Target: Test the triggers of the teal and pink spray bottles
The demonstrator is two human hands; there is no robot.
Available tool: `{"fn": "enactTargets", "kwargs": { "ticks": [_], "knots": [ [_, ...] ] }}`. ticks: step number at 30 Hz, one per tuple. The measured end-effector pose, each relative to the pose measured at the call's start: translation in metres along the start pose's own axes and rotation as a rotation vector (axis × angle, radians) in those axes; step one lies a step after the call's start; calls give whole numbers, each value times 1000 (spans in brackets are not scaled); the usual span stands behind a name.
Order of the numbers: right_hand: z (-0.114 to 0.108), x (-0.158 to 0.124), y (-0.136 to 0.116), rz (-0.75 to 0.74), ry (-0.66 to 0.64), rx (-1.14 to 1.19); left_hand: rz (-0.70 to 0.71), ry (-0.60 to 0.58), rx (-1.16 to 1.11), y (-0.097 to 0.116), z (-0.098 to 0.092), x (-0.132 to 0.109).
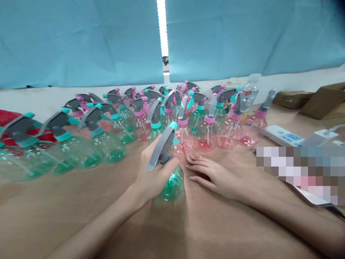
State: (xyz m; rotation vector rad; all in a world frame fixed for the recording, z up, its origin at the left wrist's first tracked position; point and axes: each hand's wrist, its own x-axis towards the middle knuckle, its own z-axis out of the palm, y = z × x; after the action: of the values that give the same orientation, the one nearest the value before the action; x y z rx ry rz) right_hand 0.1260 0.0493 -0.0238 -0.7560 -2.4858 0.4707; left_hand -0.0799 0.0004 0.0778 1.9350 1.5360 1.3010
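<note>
A left hand (152, 171) grips the neck of a green spray bottle (172, 185) low on the table (81, 212). The right hand (212, 174) lies open and flat beside it. With pink bottles (205, 138) crowded just behind, a careless swing of the trigger could topple several.

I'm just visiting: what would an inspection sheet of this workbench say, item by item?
Surface: brown table.
Job's things: green spray bottle, grey trigger head.
Clutter: rows of green bottles at left, pink bottles at right; power strip; red item at left edge.
Hands: left hand grips the green spray bottle; right hand rests flat beside it, open.
Cables: white cable near the power strip.
Surroundings: blue curtain, light strip, cardboard.
</note>
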Motion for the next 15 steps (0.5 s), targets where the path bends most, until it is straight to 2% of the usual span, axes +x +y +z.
{"fn": "enactTargets", "kwargs": {
  "ticks": [15],
  "knots": [
    [0, 0, 0, -5, -4, 7, 17, -31, -96, 0, -1, 5]
  ]
}}
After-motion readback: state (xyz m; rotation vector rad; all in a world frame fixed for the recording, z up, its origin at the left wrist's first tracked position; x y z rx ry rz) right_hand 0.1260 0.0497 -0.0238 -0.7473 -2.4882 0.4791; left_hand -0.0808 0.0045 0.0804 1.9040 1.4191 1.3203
